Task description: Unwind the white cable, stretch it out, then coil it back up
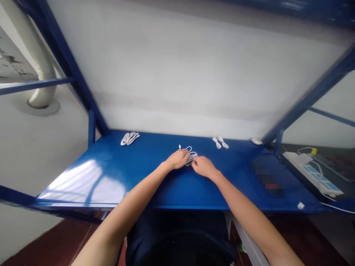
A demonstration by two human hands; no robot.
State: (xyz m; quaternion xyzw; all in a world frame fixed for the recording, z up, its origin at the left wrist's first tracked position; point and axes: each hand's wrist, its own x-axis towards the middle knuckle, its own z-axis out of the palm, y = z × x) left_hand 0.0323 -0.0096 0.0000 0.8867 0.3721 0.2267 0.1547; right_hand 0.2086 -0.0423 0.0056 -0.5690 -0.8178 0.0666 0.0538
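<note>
We found our left hand [176, 159] and right hand [203, 167], fingers curled and drawn together, meeting at a thin white looped cable [191, 158] near the middle of the blue metal counter [177, 190], toward its back edge; we could not tell whether they pinched it. The cable looked light and limp, best held at its gathered loops. A bundled white cable [129, 138] and a second bundled white cable [220, 142] lay along the back edge.

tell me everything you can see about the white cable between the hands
The white cable is thin and looks plastic-sheathed, gathered in loose, elongated loops on the blue table top. A small connector sits at its far end, beyond the left hand. The left hand's fingers overlap the loops, and the right hand is at their near side. Whether either hand grips it cannot be told.
</note>
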